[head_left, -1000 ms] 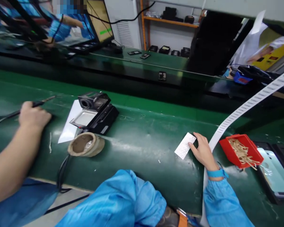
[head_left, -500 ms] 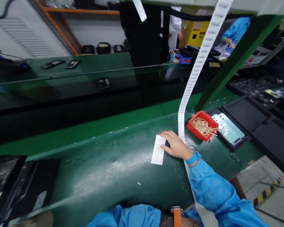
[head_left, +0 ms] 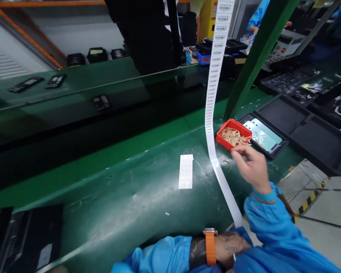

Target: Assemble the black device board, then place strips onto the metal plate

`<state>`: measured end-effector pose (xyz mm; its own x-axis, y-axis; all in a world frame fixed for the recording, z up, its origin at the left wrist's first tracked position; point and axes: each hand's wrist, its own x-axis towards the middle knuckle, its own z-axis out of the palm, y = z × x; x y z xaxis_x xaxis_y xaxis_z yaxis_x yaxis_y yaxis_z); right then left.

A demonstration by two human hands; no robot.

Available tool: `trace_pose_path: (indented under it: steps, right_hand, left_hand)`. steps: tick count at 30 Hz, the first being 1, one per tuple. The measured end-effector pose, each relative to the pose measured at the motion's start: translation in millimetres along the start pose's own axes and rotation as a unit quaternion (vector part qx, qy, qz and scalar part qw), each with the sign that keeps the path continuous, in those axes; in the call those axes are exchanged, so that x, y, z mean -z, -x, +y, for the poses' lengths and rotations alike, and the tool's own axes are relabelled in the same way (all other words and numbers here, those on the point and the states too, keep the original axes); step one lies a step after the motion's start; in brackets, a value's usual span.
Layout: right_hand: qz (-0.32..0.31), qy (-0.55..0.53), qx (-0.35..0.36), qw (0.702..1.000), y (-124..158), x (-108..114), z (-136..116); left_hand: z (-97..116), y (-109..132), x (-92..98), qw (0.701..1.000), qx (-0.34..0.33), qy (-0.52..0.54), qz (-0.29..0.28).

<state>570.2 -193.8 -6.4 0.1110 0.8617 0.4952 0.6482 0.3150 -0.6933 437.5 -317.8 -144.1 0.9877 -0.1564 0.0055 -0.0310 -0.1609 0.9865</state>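
Observation:
My right hand [head_left: 252,167] hovers just above the green bench, at the near edge of a small red bin [head_left: 224,143] filled with thin tan strips [head_left: 232,135]. Its fingers are bunched in a pinch; what they hold is hidden. A white label sheet [head_left: 185,171] lies flat on the bench to the left, apart from the hand. A long white label tape [head_left: 213,87] hangs down between sheet and bin. My left hand [head_left: 230,246], with an orange watch strap [head_left: 210,246] on its wrist, rests at the bench's front edge, its fingers hidden behind my right sleeve.
Black trays [head_left: 301,132] sit right of the bin, one holding a glossy screen panel [head_left: 263,134]. A green post [head_left: 252,57] rises behind the bin. A black device [head_left: 17,239] lies at bottom left. Small black parts [head_left: 101,101] ride the back conveyor. Another person's blue sleeve [head_left: 257,17] shows far back.
The view swung right, away from the black device. My right hand left the white label sheet, lifted and moved right to the red bin, its fingers now pinched. The sheet stays flat.

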Motion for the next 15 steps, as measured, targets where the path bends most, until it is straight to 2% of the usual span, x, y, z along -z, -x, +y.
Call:
trace_pose_path:
  steps: [2,3,6,8,10,12,15]
  right_hand:
    - [-0.055,0.090,-0.065,0.992,24,15,25]
    - [-0.057,0.139,-0.073,0.986,36,15,38]
    - [-0.081,0.248,-0.030,0.965,60,-7,68]
    - [-0.099,0.264,-0.005,0.959,65,-22,77]
    - [-0.096,0.255,-0.003,0.962,64,-20,83]
    - [-0.056,0.260,-0.016,0.964,61,-1,94]
    - [0.038,0.301,-0.039,0.952,45,43,123]
  left_hand:
    - [26,20,15.5,0.996,-0.063,-0.038,0.051]
    - [39,30,24.3,0.987,-0.085,-0.074,0.110]
    - [60,48,48.4,0.953,-0.096,-0.203,0.203]
    - [56,53,59.1,0.918,-0.051,-0.312,0.240]
    - [43,55,64.0,0.877,0.002,-0.399,0.269]
    - [31,58,64.4,0.852,0.038,-0.440,0.282]
    - [28,58,65.3,0.837,0.054,-0.463,0.286]
